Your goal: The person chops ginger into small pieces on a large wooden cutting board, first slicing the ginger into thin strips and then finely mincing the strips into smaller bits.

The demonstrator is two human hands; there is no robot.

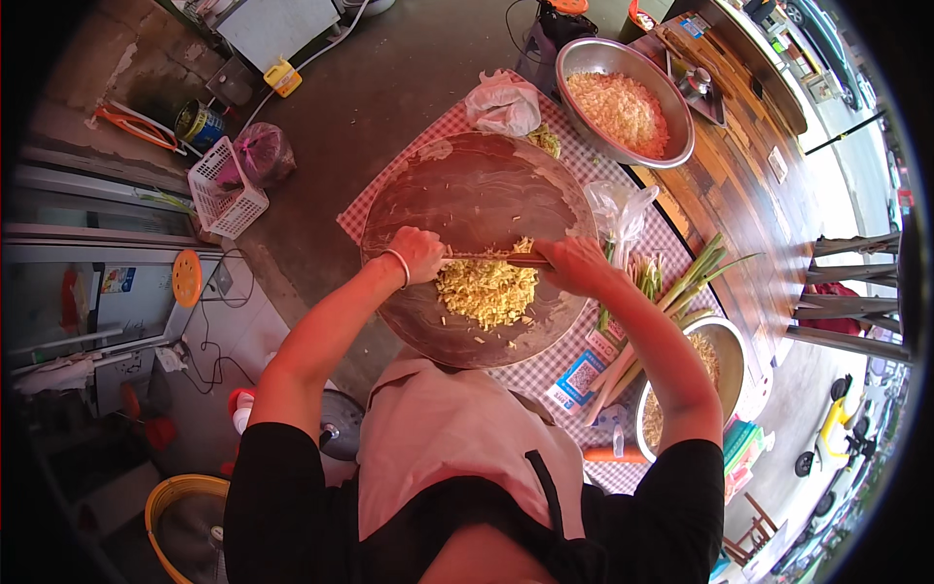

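My right hand point(580, 264) is wrapped around the brown handle of a kitchen knife point(527, 260). Its blade is seen nearly edge-on and runs left across the chopping board. At the far end of the blade is my left hand point(417, 252), its fingers curled onto it. Under and just in front of the knife lies a pile of finely chopped pale yellow vegetable point(485, 296), with loose bits around it. All this rests on a thick round wooden chopping board point(474, 182) with a worn, dark surface.
A checked tablecloth point(408, 171) lies under the board. A steel bowl of chopped food point(620, 109) stands at the upper right, another bowl point(733, 358) by my right arm. Between them are scallions point(689, 281) and plastic bags point(620, 212). A carrot point(614, 455) lies lower right.
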